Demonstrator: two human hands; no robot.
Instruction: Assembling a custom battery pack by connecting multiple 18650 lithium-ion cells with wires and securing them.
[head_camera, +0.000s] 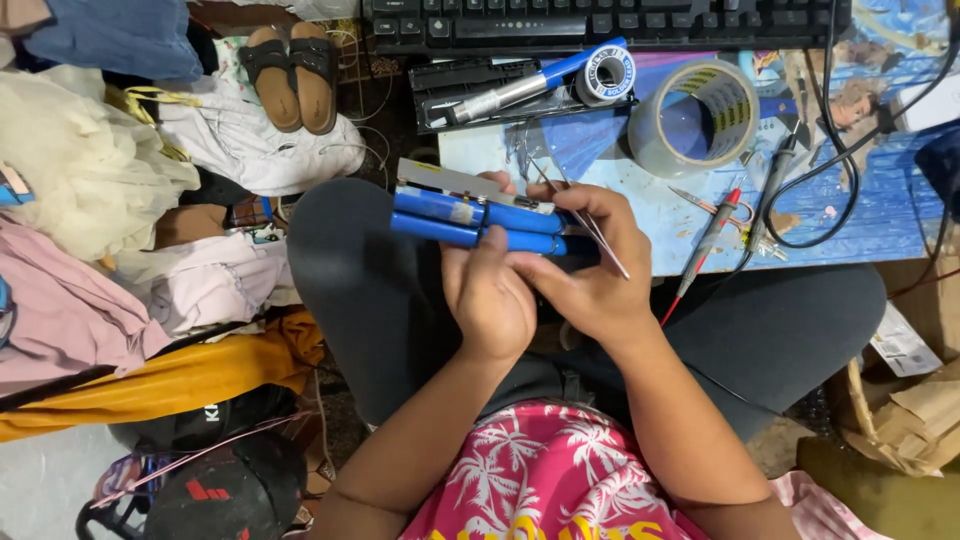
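Worktop (880, 215) clutter beyond the hands: a clear tape roll (693, 117), solder spool (607, 75), soldering iron (525, 87), keyboard (600, 20) and multimeter probes (712, 238). Held above the lap, the battery pack (470, 218) comprises blue cylindrical cells, side by side, with a metal strip along the top. The left hand (490, 295) is clamped on the pack; the right hand (590, 270) pinches tweezers (590, 225) against it.

Glossy blue plastic-wrapped battery cells (470, 222); clear shiny tape roll (694, 117).
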